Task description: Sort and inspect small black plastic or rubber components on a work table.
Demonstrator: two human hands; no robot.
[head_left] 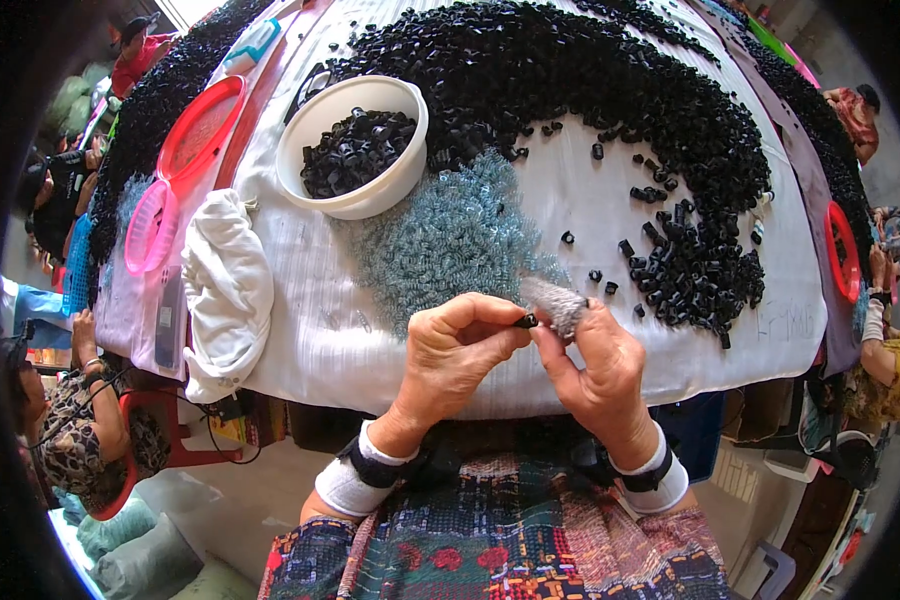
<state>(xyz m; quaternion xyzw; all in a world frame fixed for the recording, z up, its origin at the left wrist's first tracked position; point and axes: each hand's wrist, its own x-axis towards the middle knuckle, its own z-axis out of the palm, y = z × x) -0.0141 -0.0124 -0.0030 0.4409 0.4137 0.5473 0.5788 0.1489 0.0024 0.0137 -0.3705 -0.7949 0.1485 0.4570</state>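
Observation:
My left hand (455, 350) pinches a small black plastic part (527, 321) between thumb and fingertips. Close against it, my right hand (600, 370) is closed in a pinch, its fingertips meeting the left ones; what they hold is too small to make out. A grey fuzzy cover (562, 306) sits at the right index finger. Just beyond both hands spreads a heap of small bluish-grey springs (450, 240). A white bowl (417, 165) filled with black parts stands at the heap's far left.
A broad pile of black plastic parts (590, 70) curves across the white-covered table (340, 370), with loose ones at right. To the left lie a bundled white cloth (227, 290), a pink basket (151, 228) and a red tray (201, 128). Other people sit at both sides.

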